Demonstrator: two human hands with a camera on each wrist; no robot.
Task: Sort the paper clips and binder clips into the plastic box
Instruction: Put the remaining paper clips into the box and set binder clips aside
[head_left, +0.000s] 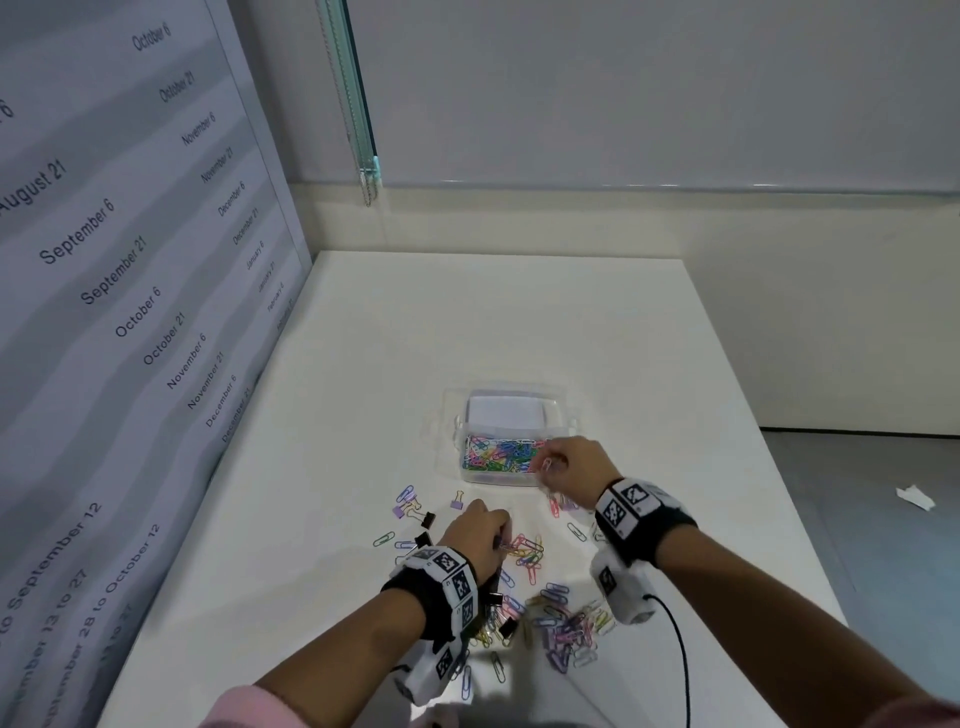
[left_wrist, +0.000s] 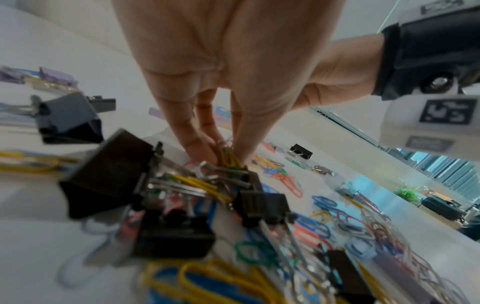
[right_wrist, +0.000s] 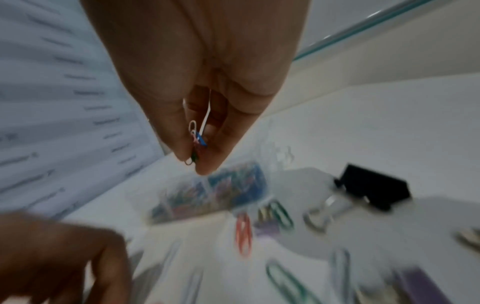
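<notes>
A clear plastic box (head_left: 457, 470) on the white table holds a heap of coloured paper clips (head_left: 501, 454) in its near part; its far part holds white paper. My right hand (head_left: 569, 460) hovers at the box's right edge and pinches several small paper clips (right_wrist: 195, 138) between thumb and fingers. My left hand (head_left: 480, 527) is down on the loose pile, its fingertips (left_wrist: 205, 152) pinching yellow paper clips (left_wrist: 230, 158). Loose paper clips (head_left: 569, 629) and black binder clips (left_wrist: 109, 174) lie scattered in front of the box.
Purple binder clips (head_left: 399, 512) and a black one (head_left: 428, 518) lie left of my left hand. A panel printed with dates (head_left: 130, 312) walls the table's left side. A wall stands behind. The table's right edge (head_left: 769, 457) drops to grey floor.
</notes>
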